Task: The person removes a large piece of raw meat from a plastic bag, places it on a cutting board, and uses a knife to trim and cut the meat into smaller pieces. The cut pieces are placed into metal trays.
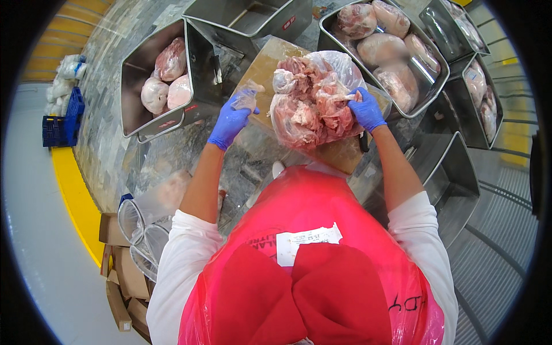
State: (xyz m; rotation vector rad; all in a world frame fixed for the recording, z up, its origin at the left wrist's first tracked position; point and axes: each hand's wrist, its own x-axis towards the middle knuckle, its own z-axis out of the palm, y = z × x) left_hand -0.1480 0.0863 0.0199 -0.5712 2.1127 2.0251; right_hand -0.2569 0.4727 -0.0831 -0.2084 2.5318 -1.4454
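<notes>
A pile of raw pink meat [313, 103] lies in an opened clear plastic bag [339, 62] on a tan cardboard surface [336, 158] in front of me. My left hand [231, 122], in a blue glove, is closed on a bunched piece of clear plastic film [247, 99], left of the meat and apart from it. On the other side my right hand [367, 110], gloved too, has its fingers closed at the meat's right edge, where bag and meat meet. A black handle-like object [363, 142] shows just below that hand, partly hidden.
Metal bins with bagged meat stand at left [190, 109] and right [422, 106], with more at the far right [489, 103]. Other metal bins are at the back [253, 31] and lower right [454, 190]. Wire-rimmed clear bags [138, 230] and cardboard boxes [126, 270] lie lower left.
</notes>
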